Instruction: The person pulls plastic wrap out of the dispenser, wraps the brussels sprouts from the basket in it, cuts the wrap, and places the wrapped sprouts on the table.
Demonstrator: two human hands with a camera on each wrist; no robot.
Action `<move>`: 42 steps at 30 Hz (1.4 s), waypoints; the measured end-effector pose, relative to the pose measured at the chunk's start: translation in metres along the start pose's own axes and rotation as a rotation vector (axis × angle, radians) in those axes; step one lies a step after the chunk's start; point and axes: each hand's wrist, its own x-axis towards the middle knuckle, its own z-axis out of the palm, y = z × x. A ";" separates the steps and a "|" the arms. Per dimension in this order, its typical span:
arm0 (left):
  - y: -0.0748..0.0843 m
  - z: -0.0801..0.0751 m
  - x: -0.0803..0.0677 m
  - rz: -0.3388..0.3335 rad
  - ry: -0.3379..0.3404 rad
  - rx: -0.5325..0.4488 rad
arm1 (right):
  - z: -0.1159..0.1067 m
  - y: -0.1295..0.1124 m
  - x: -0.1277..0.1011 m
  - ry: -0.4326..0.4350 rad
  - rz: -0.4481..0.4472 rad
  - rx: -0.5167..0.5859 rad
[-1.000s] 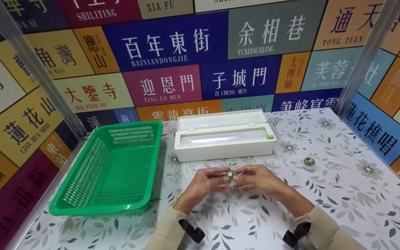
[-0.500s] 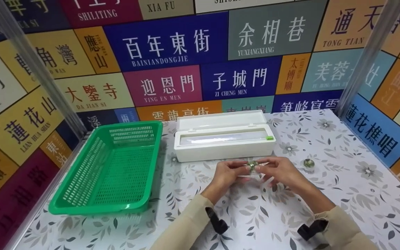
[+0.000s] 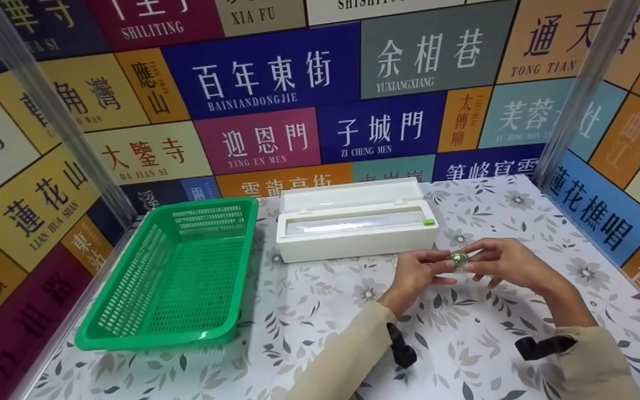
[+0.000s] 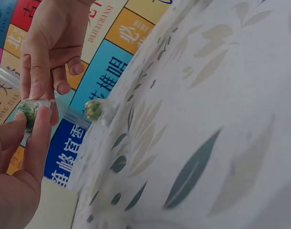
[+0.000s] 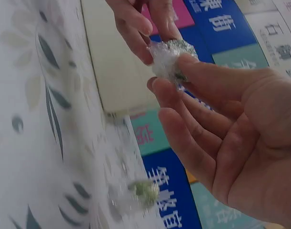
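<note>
— While both hands meet at about 2 o'clock on the flowered table [image 3: 320, 311], what do they hold?

— A wrapped green ball [image 3: 458, 258], pinched between the fingertips of the left hand [image 3: 417, 272] and the right hand [image 3: 511, 264], just at 4 o'clock of the white film dispenser [image 3: 356, 232].

— Good technique?

— Likely a light pinch, keeping the film smooth. A second wrapped ball [image 4: 93, 109] lies nearby; the green basket [image 3: 175, 272] sits at 9 o'clock.

Glossy film-wrapped ball [image 3: 458, 258]; plastic mesh basket [image 3: 175, 278]
</note>
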 end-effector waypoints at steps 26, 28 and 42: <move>-0.024 0.055 0.004 -0.025 0.060 0.608 | -0.027 0.056 -0.012 -0.084 0.108 -0.084; -0.025 0.055 0.003 -0.017 0.043 0.623 | -0.026 0.055 -0.012 -0.082 0.122 -0.107; -0.030 0.060 0.006 -0.013 0.102 0.619 | -0.023 0.057 -0.012 -0.027 0.154 -0.101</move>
